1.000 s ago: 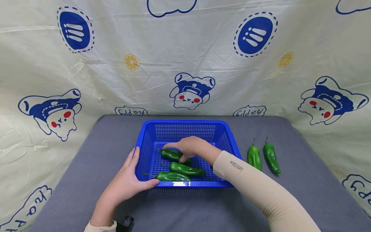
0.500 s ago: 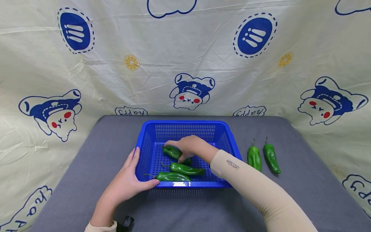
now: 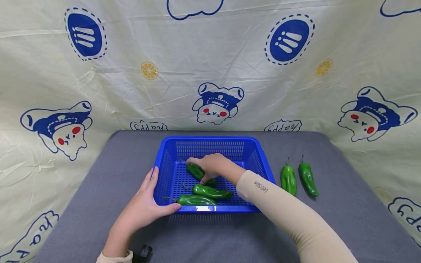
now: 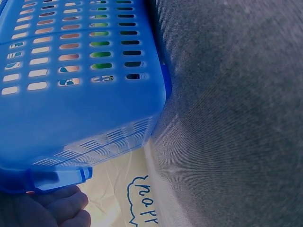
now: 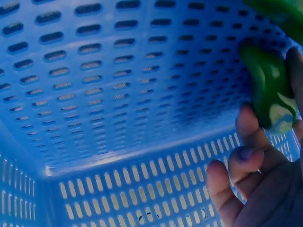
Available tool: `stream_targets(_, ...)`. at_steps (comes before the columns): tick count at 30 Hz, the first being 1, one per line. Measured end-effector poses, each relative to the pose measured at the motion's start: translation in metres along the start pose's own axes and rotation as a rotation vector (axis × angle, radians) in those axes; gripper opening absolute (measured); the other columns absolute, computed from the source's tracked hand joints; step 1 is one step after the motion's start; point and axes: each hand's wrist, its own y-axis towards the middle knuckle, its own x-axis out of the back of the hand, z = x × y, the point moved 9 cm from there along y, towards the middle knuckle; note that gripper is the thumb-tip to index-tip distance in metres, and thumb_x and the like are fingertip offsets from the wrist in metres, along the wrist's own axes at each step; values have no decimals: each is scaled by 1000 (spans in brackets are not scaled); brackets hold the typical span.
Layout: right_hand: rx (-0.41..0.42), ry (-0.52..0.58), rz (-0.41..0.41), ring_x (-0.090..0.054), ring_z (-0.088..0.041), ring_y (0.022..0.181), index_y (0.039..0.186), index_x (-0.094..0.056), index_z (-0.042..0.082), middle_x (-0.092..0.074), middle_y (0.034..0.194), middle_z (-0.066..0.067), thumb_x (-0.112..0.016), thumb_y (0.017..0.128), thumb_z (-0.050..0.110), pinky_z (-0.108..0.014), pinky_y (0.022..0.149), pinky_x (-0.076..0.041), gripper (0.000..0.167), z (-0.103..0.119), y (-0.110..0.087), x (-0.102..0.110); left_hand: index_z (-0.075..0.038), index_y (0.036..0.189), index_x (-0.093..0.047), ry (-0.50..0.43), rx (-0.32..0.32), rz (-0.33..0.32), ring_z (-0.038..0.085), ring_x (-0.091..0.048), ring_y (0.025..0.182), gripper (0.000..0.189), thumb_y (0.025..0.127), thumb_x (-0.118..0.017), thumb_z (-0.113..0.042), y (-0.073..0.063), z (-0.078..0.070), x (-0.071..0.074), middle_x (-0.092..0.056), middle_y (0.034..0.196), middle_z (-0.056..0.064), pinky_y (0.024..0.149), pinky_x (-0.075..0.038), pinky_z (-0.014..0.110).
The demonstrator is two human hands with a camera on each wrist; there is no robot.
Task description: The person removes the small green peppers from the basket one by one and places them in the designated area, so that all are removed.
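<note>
A pale cartoon-print sheet (image 3: 171, 95) hung behind a grey-clothed table (image 3: 131, 164). Since a second earlier, the gripped green pepper (image 3: 195, 171) had swung its stem end clockwise towards ten o'clock; it was inside the blue perforated basket (image 3: 210, 138), pinched between the right hand's (image 3: 212, 165) fingers and thumb, which partly hid it. The left hand (image 3: 144, 202), at eight o'clock, held the basket's corner as before, thumb on the front rim. Inside, a middle pepper (image 3: 213, 191) lay at six, a front pepper (image 3: 196, 200) at seven. Outside, at three, lay a lighter pepper (image 3: 288, 179) and a darker pepper (image 3: 308, 179). A beige sleeve (image 3: 286, 212) blocked the four-o'clock corner.
</note>
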Motion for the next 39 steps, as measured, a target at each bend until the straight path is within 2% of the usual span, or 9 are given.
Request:
stream_targets(7, -4, 2, 44, -64, -19, 96, 153, -20, 49, -68, 111, -4, -75, 85, 48, -42, 91, -53, 88, 0, 3, -9, -19, 161, 4, 2, 7, 2, 48, -24, 147, 130, 72, -77, -66, 0, 1, 0, -1, 168, 13, 108, -35, 68)
stream_targets(11, 0, 37, 66, -63, -20, 100, 153, -22, 49, -67, 118, -5, -77, 85, 42, -43, 94, -52, 88, -1, 2, -11, -19, 161, 3, 5, 16, 4, 48, -25, 147, 130, 71, -78, -66, 1, 2, -1, -2, 168, 13, 107, -35, 68)
stream_targets(15, 11, 78, 58, -63, -20, 104, 152, -26, 48, -65, 124, -5, -79, 84, 38, -44, 95, -52, 87, -2, -2, -9, -19, 161, 3, 4, 16, 7, 48, -25, 147, 130, 71, -78, -66, 1, 3, -2, -2, 168, 14, 108, -35, 68)
stream_targets(23, 13, 127, 24, -57, -27, 125, 150, -35, 48, -57, 143, -4, -80, 84, 33, -51, 105, -46, 81, -7, -14, 3, -19, 161, 5, 9, 13, 4, 49, -23, 148, 130, 71, -77, -68, 1, 0, 0, 0, 168, 14, 107, -35, 69)
stream_targets(27, -5, 129, 16, -57, -26, 122, 147, -43, 42, -58, 142, -3, -80, 83, 22, -52, 105, -46, 77, -9, -21, 8, -20, 161, 6, 5, 21, 8, 49, -22, 148, 131, 71, -77, -68, 0, -1, 1, 1, 168, 14, 108, -34, 69)
stream_targets(31, -51, 124, 41, -57, -24, 117, 143, -50, 38, -59, 140, -3, -79, 82, 13, -51, 104, -47, 72, -14, -26, 7, -20, 161, 6, 5, 21, 7, 48, -21, 149, 131, 71, -77, -67, 1, 0, 1, 1, 168, 14, 109, -33, 68)
stream_targets(35, -66, 120, 58, -56, -23, 111, 143, -51, 38, -58, 140, -3, -78, 83, 13, -50, 103, -48, 71, -19, -30, 6, -18, 161, 4, 6, 13, 0, 48, -22, 148, 130, 71, -77, -66, 0, 1, 0, -1, 168, 15, 109, -33, 68)
stream_targets(39, -63, 149, 38, -55, -22, 108, 142, -51, 38, -59, 139, -4, -78, 82, 13, -48, 99, -49, 70, -23, -35, 11, -18, 161, 3, 10, 17, 2, 48, -21, 148, 130, 71, -77, -66, 0, -1, -1, -1, 168, 15, 109, -33, 68)
